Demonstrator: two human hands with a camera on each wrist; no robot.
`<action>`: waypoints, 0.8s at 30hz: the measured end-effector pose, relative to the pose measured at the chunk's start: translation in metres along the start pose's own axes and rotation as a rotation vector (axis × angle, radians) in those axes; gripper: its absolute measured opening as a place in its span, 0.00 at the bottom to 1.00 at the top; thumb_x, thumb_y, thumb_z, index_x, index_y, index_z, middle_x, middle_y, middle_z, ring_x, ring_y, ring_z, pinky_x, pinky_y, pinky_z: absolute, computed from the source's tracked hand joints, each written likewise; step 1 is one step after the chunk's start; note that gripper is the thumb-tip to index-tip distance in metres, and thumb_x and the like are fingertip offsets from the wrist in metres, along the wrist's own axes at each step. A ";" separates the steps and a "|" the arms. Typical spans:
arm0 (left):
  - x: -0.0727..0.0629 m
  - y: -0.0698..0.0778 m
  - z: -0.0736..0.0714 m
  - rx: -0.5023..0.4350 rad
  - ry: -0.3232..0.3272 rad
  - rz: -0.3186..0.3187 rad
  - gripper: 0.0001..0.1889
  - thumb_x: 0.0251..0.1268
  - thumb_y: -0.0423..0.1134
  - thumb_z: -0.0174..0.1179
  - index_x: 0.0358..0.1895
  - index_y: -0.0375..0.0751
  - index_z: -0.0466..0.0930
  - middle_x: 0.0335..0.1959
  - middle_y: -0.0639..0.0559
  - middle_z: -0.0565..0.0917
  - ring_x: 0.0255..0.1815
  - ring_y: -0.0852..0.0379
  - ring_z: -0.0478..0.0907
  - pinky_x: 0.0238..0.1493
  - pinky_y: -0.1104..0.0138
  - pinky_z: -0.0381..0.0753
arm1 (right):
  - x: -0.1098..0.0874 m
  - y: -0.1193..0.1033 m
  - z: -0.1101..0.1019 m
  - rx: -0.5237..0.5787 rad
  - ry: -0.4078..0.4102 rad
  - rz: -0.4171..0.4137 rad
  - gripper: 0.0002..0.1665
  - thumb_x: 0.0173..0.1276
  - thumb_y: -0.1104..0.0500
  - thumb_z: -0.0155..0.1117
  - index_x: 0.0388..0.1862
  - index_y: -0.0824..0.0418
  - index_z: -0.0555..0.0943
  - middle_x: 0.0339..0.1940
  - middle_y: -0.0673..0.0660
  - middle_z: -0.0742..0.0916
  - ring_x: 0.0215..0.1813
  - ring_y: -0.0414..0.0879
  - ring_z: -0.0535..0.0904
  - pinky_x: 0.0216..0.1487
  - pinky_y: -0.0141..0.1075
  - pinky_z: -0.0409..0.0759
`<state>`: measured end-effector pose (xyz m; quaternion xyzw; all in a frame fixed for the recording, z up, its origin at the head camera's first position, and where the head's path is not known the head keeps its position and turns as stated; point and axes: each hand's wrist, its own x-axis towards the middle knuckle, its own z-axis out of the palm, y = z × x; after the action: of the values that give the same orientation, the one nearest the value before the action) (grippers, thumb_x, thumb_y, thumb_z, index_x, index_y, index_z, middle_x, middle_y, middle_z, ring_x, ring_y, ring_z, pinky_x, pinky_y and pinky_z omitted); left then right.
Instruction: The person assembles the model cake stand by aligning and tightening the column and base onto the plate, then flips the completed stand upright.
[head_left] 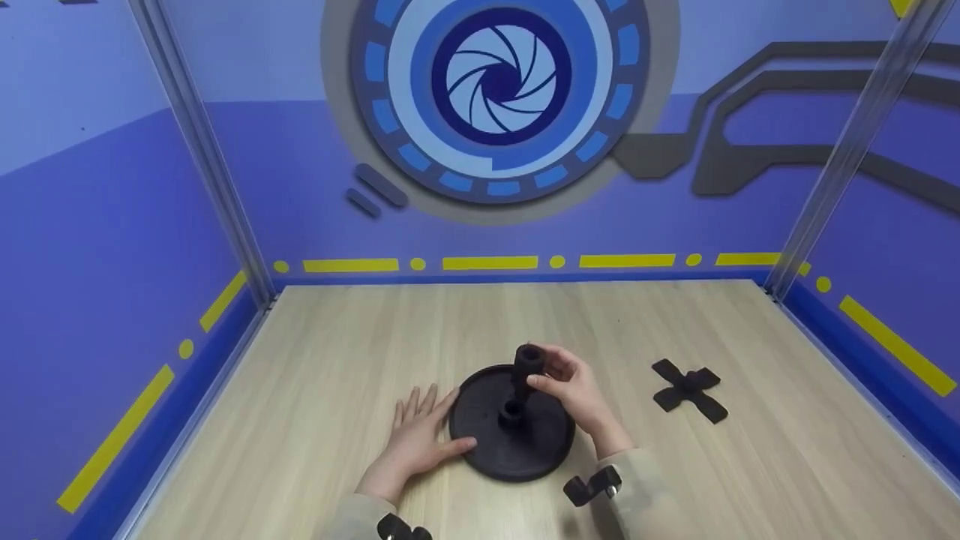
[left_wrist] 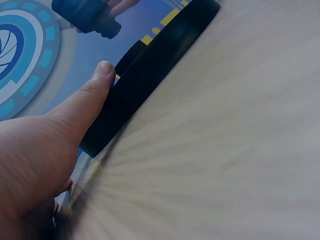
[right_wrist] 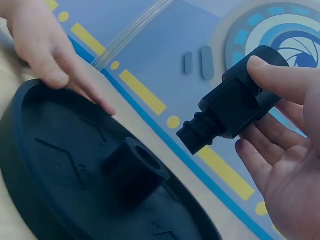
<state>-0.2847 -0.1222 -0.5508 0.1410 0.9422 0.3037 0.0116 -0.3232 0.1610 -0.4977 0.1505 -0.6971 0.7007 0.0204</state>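
Observation:
A round black base plate with a raised rim lies on the table, a short hollow socket standing at its centre. My left hand lies at the plate's left edge, fingers spread and thumb over the rim. Between thumb and fingers, my right hand grips a black cylindrical post with a hollow top and a narrower threaded end. That threaded end points down toward the socket, with a gap between them in the right wrist view.
To the right on the wooden table lies a black four-armed cross piece with a raised centre. Printed blue panels wall in the table at the back and both sides, with metal posts at the corners.

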 end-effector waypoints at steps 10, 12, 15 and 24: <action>0.001 -0.001 0.001 -0.003 0.006 -0.004 0.51 0.58 0.71 0.65 0.81 0.52 0.60 0.83 0.31 0.53 0.85 0.26 0.40 0.82 0.32 0.34 | -0.003 0.005 0.006 -0.011 -0.064 0.010 0.35 0.64 0.69 0.73 0.69 0.70 0.74 0.64 0.67 0.85 0.54 0.39 0.86 0.55 0.30 0.86; 0.002 -0.001 0.001 -0.011 0.003 -0.010 0.50 0.58 0.70 0.65 0.81 0.53 0.60 0.84 0.32 0.53 0.85 0.27 0.40 0.82 0.32 0.33 | -0.003 0.006 0.007 -0.011 -0.082 0.008 0.35 0.64 0.69 0.73 0.70 0.70 0.74 0.65 0.68 0.84 0.54 0.39 0.87 0.55 0.31 0.86; 0.002 -0.002 0.001 -0.011 0.001 -0.015 0.50 0.58 0.71 0.65 0.81 0.53 0.60 0.84 0.32 0.53 0.85 0.27 0.40 0.83 0.33 0.33 | -0.003 0.009 0.007 -0.020 -0.092 0.009 0.35 0.64 0.68 0.73 0.70 0.70 0.74 0.66 0.69 0.83 0.55 0.38 0.86 0.57 0.31 0.86; 0.002 -0.001 0.002 -0.007 0.003 -0.011 0.50 0.59 0.71 0.65 0.81 0.52 0.60 0.83 0.32 0.53 0.85 0.26 0.40 0.82 0.32 0.33 | -0.004 0.014 0.007 -0.014 -0.114 0.047 0.36 0.63 0.68 0.74 0.71 0.69 0.74 0.68 0.68 0.82 0.56 0.38 0.85 0.56 0.33 0.87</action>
<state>-0.2868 -0.1218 -0.5530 0.1352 0.9418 0.3075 0.0122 -0.3212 0.1542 -0.5124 0.1735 -0.7052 0.6865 -0.0349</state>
